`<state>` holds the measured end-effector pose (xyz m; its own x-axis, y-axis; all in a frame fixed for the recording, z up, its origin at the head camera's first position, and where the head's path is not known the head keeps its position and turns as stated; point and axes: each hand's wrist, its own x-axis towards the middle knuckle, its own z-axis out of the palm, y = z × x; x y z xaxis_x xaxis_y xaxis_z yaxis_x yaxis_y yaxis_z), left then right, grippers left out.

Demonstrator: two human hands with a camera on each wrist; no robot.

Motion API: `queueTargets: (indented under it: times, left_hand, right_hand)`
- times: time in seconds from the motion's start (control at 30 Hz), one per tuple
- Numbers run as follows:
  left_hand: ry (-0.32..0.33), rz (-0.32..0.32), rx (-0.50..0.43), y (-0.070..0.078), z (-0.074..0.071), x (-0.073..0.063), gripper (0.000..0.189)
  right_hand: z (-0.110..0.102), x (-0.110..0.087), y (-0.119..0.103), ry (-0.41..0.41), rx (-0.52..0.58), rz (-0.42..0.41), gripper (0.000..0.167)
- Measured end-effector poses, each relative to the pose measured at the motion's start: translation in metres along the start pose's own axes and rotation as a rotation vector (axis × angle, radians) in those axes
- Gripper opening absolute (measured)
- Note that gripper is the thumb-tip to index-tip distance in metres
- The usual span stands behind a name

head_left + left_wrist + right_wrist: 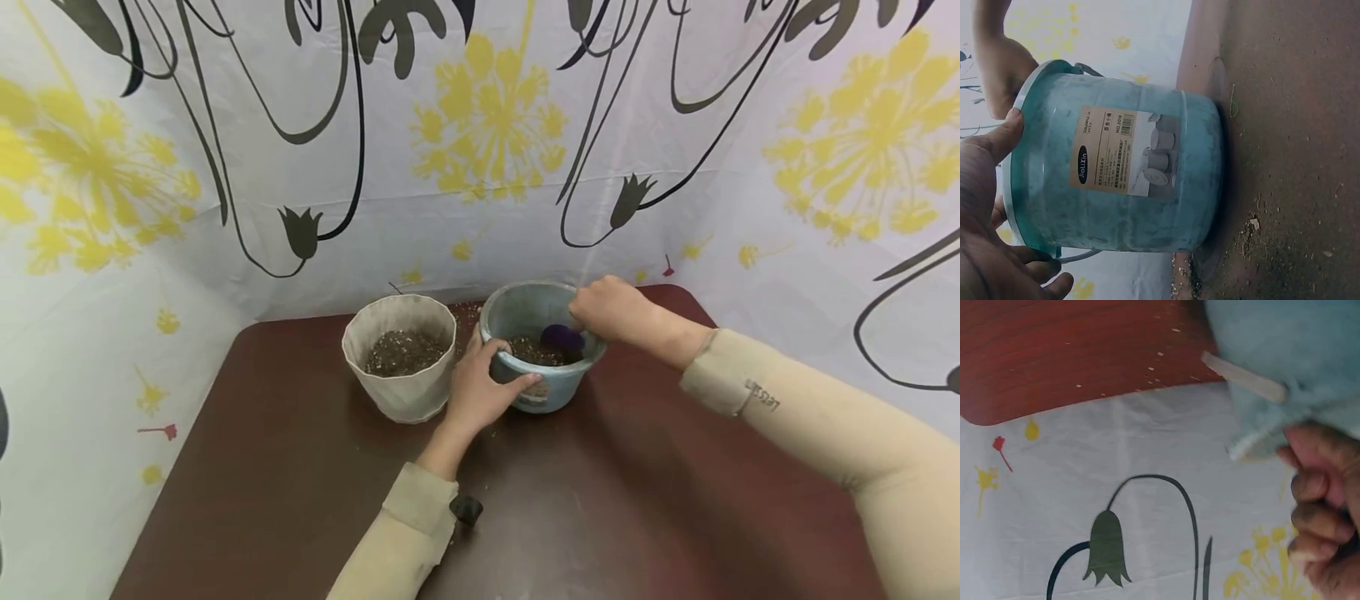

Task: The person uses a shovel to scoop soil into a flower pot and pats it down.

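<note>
A light blue plastic bucket [551, 390] stands on the table, holding dark, speckled potting soil [531, 351]. My left hand [480, 387] grips its rim from the left, with the thumb on the near side. In the left wrist view the bucket's paper label [1125, 153] faces out below the rim. Over the far right rim, my right hand [611, 308] grips a small purple scoop [562, 339], its blade down at the soil. Curled fingers [1316, 519] show beside the bucket in the right wrist view; the scoop's handle is mostly hidden in them.
Left of the bucket is a white fluted flowerpot [405, 396] with soil in it. A small black object [467, 509] lies by the left sleeve. Soil crumbs [1254, 234] are scattered on the dark red table [300, 467]. Patterned white cloth [420, 167] hangs behind the table.
</note>
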<state>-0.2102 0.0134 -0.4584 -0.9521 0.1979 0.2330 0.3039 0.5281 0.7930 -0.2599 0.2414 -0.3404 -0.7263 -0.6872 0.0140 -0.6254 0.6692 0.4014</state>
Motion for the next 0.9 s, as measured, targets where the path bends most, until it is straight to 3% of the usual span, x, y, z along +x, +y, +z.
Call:
queueTargets:
  times: [0.17, 0.27, 0.43, 0.53, 0.7, 0.9]
  left_hand:
    - [0.006, -0.008, -0.012, -0.001, 0.002, -0.005, 0.048]
    - [0.011, 0.003, -0.011, -0.001, 0.005, -0.007, 0.048]
    - [0.022, 0.017, -0.029, -0.001, 0.009, -0.008, 0.048]
    - [0.025, 0.019, -0.045, -0.002, 0.009, -0.009, 0.048]
    - [0.033, 0.039, -0.053, -0.001, 0.007, -0.007, 0.049]
    - [0.055, 0.047, -0.036, -0.003, 0.003, -0.001, 0.049]
  right_hand:
    - [-0.014, -0.003, 0.001, -0.255, 0.234, 0.031, 0.038]
    - [-0.017, -0.009, 0.005, -0.311, 0.347, 0.031, 0.043]
    - [-0.013, -0.018, 0.015, -0.298, 0.554, 0.003, 0.059]
    - [-0.006, -0.020, 0.018, -0.276, 0.683, -0.019, 0.059]
    - [0.003, -0.018, 0.019, -0.315, 0.849, 0.023, 0.039]
    - [0.006, -0.016, 0.022, -0.320, 0.926, 0.100, 0.017]
